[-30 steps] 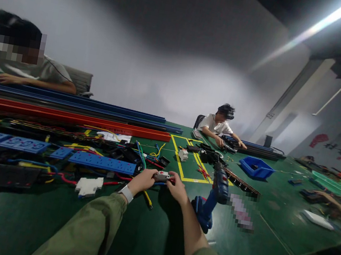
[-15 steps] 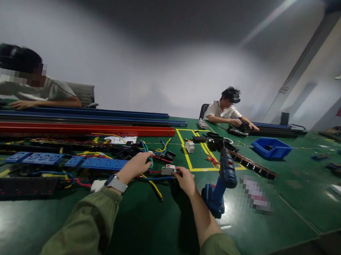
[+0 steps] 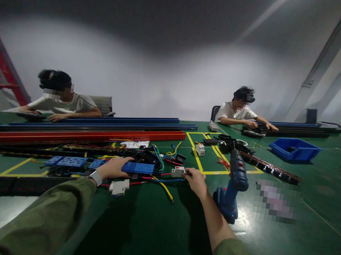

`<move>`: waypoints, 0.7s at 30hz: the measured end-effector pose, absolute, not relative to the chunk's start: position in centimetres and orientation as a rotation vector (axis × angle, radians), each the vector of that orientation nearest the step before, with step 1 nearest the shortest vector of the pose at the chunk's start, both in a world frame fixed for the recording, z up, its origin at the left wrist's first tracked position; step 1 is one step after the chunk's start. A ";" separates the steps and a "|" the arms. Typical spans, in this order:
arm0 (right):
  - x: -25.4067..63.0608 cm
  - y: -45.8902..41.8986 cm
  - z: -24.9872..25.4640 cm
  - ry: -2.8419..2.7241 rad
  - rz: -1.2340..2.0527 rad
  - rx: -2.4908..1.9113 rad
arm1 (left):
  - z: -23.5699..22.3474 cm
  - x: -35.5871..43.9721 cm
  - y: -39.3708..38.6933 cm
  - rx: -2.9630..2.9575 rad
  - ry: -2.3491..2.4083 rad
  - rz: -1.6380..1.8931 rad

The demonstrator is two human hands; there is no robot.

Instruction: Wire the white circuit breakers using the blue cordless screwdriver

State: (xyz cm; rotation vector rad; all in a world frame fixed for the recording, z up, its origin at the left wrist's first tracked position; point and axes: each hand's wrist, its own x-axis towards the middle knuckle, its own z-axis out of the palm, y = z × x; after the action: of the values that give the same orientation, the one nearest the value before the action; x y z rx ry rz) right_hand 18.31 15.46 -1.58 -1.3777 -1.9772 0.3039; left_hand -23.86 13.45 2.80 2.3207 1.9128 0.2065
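Note:
My right hand (image 3: 198, 181) is closed on a small white breaker module (image 3: 178, 172) with red and blue wires running from it, held just above the green table (image 3: 151, 234). Out to the left, my left hand (image 3: 114, 167) lies with its fingers stretched over the end of a blue socket strip (image 3: 138, 167), beside a tangle of coloured wires (image 3: 161, 161). A white breaker (image 3: 119, 187) sits on the table just below that hand. A smartwatch is on my left wrist.
A blue cordless drill (image 3: 231, 186) stands upright right of my right hand. Long red and blue rails (image 3: 91, 129) run across the back. A black strip (image 3: 4, 186) lies at left, a blue bin (image 3: 294, 149) at right. Two other people sit at the far side.
My left hand let go of the small module and moved left onto the blue socket strip. My right hand kept the module. The view swung left.

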 end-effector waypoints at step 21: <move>20.4 13.7 3.0 -1.749 0.095 -1.221 | 10.6 -23.7 14.0 2.688 1.847 0.575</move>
State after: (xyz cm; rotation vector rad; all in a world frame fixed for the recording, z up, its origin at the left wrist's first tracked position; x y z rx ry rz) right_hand 20.44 13.66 3.02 -1.2206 -1.7489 0.0952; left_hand -23.65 13.96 10.61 2.6883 1.8472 0.5751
